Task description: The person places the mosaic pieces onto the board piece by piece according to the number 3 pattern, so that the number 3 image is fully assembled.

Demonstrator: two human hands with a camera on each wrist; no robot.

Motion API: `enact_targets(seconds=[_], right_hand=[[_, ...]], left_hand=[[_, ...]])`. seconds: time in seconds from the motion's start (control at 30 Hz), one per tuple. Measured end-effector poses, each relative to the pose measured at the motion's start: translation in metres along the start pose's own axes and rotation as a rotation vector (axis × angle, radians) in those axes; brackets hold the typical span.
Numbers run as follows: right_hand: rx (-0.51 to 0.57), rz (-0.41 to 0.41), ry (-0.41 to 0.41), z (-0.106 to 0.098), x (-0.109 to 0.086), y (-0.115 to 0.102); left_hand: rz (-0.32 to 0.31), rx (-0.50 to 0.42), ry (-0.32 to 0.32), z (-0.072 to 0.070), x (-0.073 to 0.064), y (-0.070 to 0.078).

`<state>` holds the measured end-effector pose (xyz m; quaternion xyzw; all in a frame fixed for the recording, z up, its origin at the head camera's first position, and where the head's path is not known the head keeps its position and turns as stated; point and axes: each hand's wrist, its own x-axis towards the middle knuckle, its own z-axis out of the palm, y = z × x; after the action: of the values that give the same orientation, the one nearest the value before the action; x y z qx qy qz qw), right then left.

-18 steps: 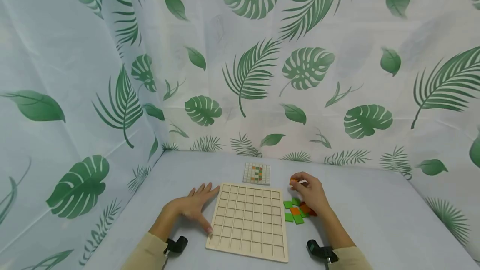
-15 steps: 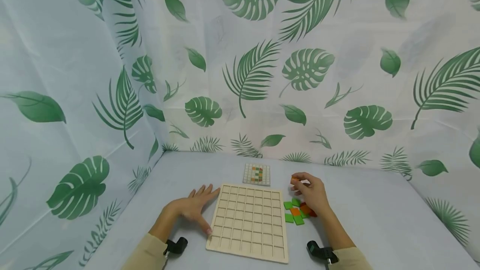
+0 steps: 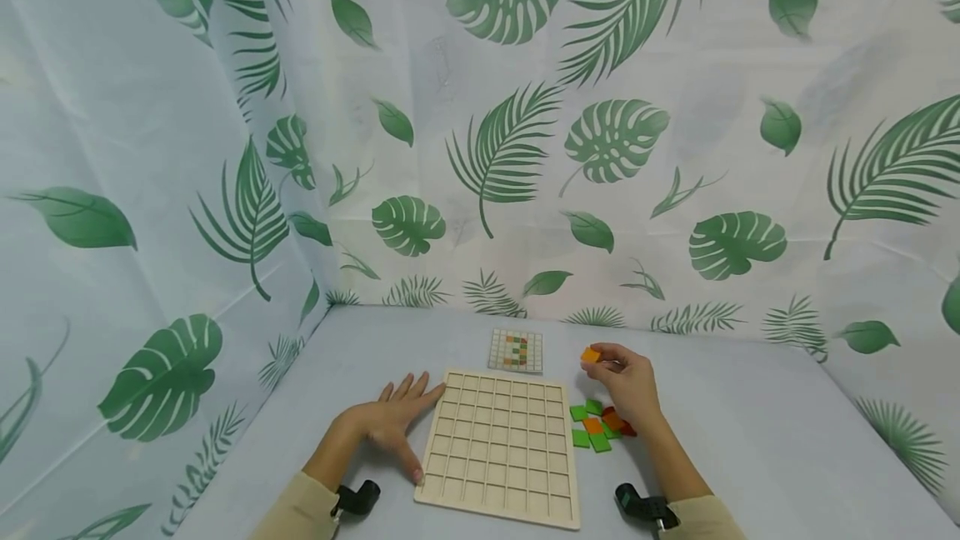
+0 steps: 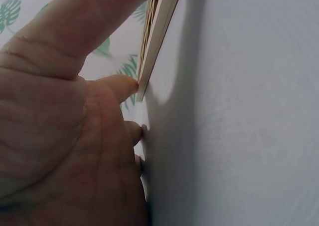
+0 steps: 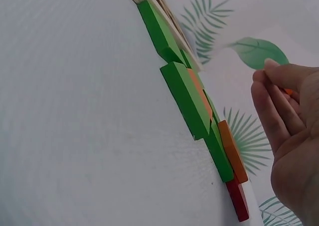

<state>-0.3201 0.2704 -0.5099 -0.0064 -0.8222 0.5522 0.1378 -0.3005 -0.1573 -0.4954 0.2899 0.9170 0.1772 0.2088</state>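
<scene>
Air is open above the wooden grid board (image 3: 498, 448), but the left hand (image 3: 392, 423) blocks its left edge. Loose green, orange and red tiles (image 3: 592, 426) crowd the strip between its right edge and the right hand (image 3: 630, 386). Tabletop (image 3: 772, 432) stretches free right of that hand; a gap separates its pinched orange tile (image 3: 590, 354) from the patterned card (image 3: 515, 352). Leaf-print curtain (image 3: 660, 65) walls off the back.

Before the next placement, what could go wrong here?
1. The right grip pinches a raised orange tile by the fingertips; it might slip.
2. Partly stacked loose tiles lie close by; a low sweep could scatter them.
3. The left grip just touches the left edge of the board, which may shift.
</scene>
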Motion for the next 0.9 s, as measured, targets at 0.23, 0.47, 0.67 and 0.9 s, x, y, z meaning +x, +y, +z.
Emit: enact_targets(seconds=[0.23, 0.47, 0.67, 0.9], right_hand=[[0.073, -0.073, -0.009, 0.015, 0.003, -0.011], [0.13, -0.124, -0.05, 0.041, 0.006, -0.032], [0.166, -0.116, -0.073, 0.055, 0.005, -0.049], [0.231, -0.02, -0.087, 0.063, 0.003, -0.066]], left_hand=[[0.006, 0.001, 0.005, -0.001, -0.002, -0.001], [0.011, -0.002, 0.012, 0.0, -0.001, 0.001], [-0.004, -0.013, 0.006, 0.001, 0.0, 0.002], [-0.011, -0.014, 0.013, 0.001, 0.001, 0.003]])
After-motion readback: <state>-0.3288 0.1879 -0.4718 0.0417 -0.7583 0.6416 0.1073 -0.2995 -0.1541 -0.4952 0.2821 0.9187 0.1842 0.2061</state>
